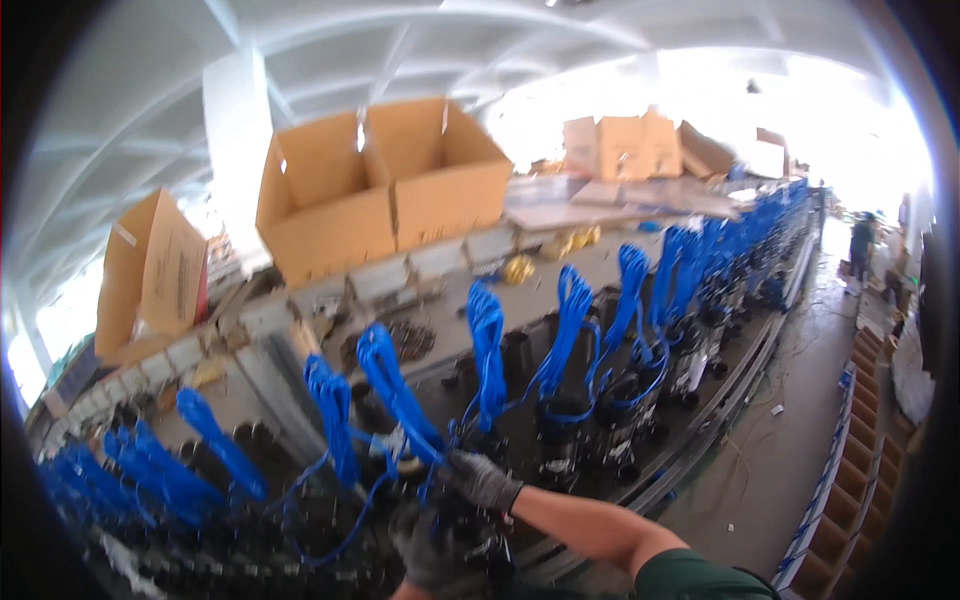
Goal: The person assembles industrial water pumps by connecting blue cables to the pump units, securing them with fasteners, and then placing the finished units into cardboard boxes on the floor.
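My right hand (484,481), in a grey glove, reaches in from the lower right. Its fingers close on the lower end of a blue cable bundle (396,388), which leans up and to the left. Lower down and nearer to me is my left hand (424,548), also gloved; it is blurred against dark machine parts, so its fingers do not show clearly. Another blue cable bundle (330,415) stands just to the left, with a loose loop hanging below it. On the right, a black cylindrical machine (557,440) carries its own upright cable bundle (568,325).
Rows of similar machines with blue bundles (205,440) run left and far right along a metal rail (720,405). Behind them stand open cardboard boxes (330,235). Beyond the aisle floor (780,430) lies a divided brown rack (850,470); a distant person (862,245) stands there.
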A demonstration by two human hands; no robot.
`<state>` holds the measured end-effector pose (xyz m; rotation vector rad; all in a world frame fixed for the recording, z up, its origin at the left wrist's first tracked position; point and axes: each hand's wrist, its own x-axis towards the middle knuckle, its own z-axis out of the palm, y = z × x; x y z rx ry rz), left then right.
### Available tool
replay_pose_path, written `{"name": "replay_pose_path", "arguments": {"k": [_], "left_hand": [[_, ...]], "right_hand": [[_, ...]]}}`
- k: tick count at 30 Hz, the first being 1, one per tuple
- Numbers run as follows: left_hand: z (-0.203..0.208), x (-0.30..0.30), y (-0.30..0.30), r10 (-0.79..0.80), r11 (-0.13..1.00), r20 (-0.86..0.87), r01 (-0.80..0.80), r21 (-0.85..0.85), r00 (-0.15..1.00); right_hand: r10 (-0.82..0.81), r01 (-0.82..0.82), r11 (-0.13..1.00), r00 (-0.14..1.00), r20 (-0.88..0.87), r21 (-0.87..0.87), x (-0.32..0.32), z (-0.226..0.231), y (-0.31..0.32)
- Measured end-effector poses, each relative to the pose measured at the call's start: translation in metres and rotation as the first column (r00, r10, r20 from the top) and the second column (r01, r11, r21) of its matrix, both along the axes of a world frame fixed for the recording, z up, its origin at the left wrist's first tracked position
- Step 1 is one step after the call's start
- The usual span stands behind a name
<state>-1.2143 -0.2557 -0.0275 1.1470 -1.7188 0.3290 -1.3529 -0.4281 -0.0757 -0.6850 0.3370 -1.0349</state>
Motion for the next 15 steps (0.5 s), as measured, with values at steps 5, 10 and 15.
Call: {"name": "replay_pose_path", "arguments": {"k": [5,10,15], "left_hand": [[0.009,-0.050,-0.062,0.129,0.871,0.143,-0.182,0.457,0.981],[-0.004,-0.056,-0.070,0.278,0.834,0.370,-0.414,0.366,0.887],[-0.003,-0.049,-0.064,0.265,0.854,0.335,-0.381,0.354,0.905]], "right_hand": [[-0.043,-0.026,0.961,0.970,-0.241,-0.275,-0.054,0.015,-0.005],[-0.269,0.132,0.924,0.891,-0.365,-0.359,-0.110,0.021,-0.017],[-0.406,0.246,0.881,0.832,-0.378,-0.404,-0.136,0.054,-0.045]]}}
